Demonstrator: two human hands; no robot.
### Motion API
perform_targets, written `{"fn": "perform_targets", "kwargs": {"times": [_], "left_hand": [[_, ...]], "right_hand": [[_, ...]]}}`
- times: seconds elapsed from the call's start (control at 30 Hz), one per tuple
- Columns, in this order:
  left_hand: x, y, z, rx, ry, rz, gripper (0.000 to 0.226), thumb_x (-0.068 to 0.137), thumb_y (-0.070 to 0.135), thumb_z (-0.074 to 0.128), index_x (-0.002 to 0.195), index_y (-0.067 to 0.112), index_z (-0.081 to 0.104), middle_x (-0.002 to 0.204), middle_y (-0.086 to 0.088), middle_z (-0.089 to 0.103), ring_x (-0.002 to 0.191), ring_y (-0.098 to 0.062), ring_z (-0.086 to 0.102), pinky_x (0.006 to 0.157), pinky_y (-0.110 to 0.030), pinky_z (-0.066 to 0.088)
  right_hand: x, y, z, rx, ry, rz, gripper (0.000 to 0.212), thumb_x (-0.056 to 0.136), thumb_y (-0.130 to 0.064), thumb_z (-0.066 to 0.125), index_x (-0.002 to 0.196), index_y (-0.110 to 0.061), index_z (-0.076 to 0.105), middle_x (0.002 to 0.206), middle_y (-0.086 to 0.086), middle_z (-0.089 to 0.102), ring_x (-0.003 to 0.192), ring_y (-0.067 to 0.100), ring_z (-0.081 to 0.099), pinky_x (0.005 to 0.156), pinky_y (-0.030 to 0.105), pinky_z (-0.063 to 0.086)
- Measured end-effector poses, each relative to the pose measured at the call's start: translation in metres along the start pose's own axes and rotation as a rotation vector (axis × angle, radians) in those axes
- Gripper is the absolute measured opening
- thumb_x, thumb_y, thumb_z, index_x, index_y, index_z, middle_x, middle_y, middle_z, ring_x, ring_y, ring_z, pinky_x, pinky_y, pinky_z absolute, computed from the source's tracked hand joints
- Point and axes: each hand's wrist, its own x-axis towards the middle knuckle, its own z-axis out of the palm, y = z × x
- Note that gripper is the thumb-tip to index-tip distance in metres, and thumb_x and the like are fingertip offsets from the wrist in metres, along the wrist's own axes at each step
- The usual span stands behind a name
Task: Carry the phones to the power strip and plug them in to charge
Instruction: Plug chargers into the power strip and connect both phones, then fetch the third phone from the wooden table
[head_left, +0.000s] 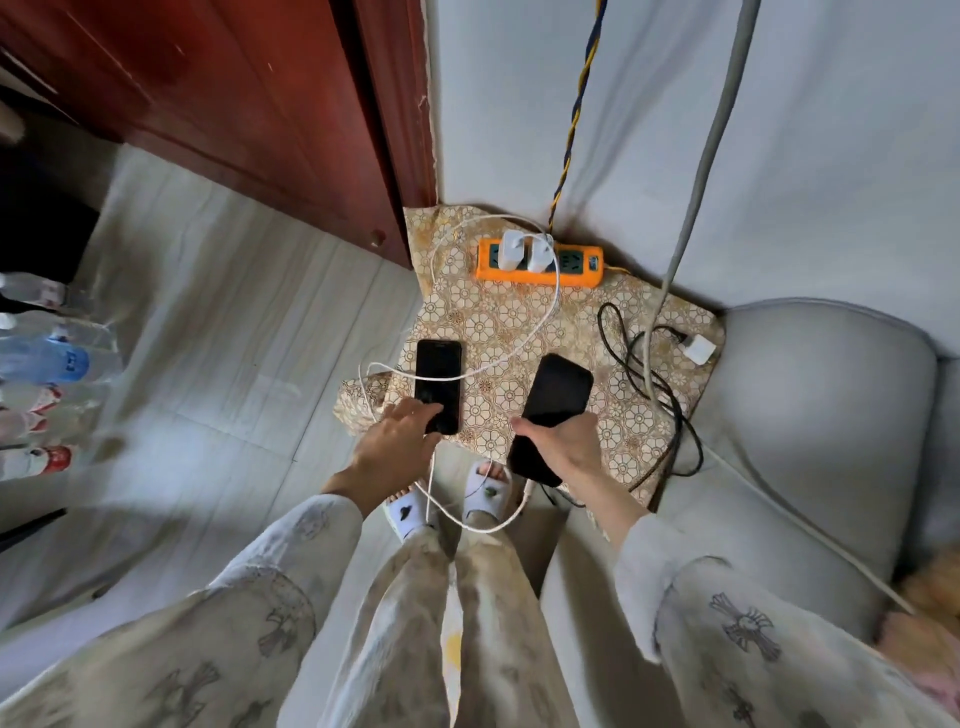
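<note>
Now left fingers (415, 410) spread on flat glossy phone (439, 384) — right hand (563, 441) grips another.

— Where are the arms?
— Both reach forward and down, sleeves ending short of the bare wrists.
— The left hand (390, 435)?
— Palm down, fingers spread, the fingertips (434, 410) resting on the near end of a flat phone (439, 382).
— And the right hand (563, 441)?
— Curled round a second phone (553, 402), thumb on its left edge, gripping it about mid-length with the far end tilted up.
</note>
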Motion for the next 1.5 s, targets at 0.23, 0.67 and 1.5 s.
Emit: {"fn": "perform_targets", "kwargs": {"times": [0.23, 0.67, 1.5], "left_hand": [[0.071, -0.020, 0.049, 0.237, 0.117, 0.065, 0.074, 0.091, 0.022, 0.045, 0.146, 0.015, -0.004, 0.157, -0.007, -0.008, 0.144, -0.027, -0.008, 0.117, -0.040, 0.004], [0.106, -0.041, 0.095, 0.327, 0.071, 0.069, 0.074, 0.089, 0.008, 0.040, 0.146, 0.017, -0.007, 0.155, -0.006, -0.019, 0.143, -0.025, -0.016, 0.118, -0.040, -0.001], [-0.231, -0.104, -0.102, -0.432, 0.724, -0.326, 0.040, 0.092, 0.019, 0.050, 0.130, 0.008, 0.047, 0.133, -0.014, 0.053, 0.122, -0.028, 0.050, 0.100, -0.030, 0.034]], "right_hand": [[0.080, 0.006, 0.036, -0.440, 0.141, -0.206, 0.097, 0.064, -0.057, 0.070, 0.127, 0.006, 0.033, 0.131, 0.022, 0.041, 0.117, 0.035, 0.042, 0.097, 0.039, 0.040], [0.113, 0.026, 0.073, -0.654, 0.269, -0.365, 0.100, 0.068, -0.065, 0.061, 0.131, 0.006, 0.027, 0.130, 0.021, 0.038, 0.118, 0.034, 0.038, 0.100, 0.039, 0.035], [-0.243, -0.191, 0.082, -0.698, -0.459, -1.031, 0.041, 0.090, -0.029, 0.050, 0.126, -0.010, 0.050, 0.117, 0.010, 0.063, 0.110, 0.025, 0.056, 0.093, 0.027, 0.037]]}}
